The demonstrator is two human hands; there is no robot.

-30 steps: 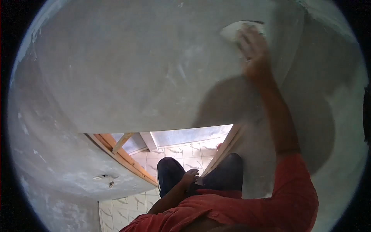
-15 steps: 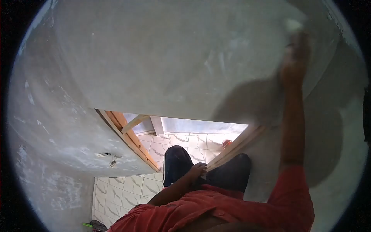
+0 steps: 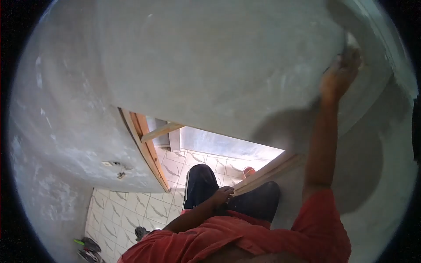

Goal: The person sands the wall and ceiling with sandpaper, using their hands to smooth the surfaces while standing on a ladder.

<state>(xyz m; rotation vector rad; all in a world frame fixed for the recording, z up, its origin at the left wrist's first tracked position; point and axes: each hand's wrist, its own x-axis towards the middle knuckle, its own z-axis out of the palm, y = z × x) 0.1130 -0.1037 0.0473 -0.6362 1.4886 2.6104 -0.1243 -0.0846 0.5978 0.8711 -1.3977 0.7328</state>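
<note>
High on the grey wall (image 3: 210,65), at the upper right, my right hand (image 3: 344,72) is closed round a pale object (image 3: 352,41) pressed against the surface. The hand hides much of this object, and its kind cannot be made out. My right arm is stretched out and casts a shadow on the wall. My left hand (image 3: 224,195) is low in the middle, by my thigh and next to the end of the wooden door frame (image 3: 254,182). Its fingers are bent, and what they hold, if anything, is hidden.
Below the wall is a doorway with a wooden frame (image 3: 142,147) and a slanted brace (image 3: 162,131). Beyond it are a tiled floor (image 3: 173,164) and an orange bucket (image 3: 248,172). An electrical box (image 3: 121,175) hangs from the left wall. Dark items (image 3: 90,250) lie at the lower left.
My right hand has moved a little right and down along the wall with the pale object. The view has turned slightly, showing more floor at the lower left. My left hand has stayed near my thigh.
</note>
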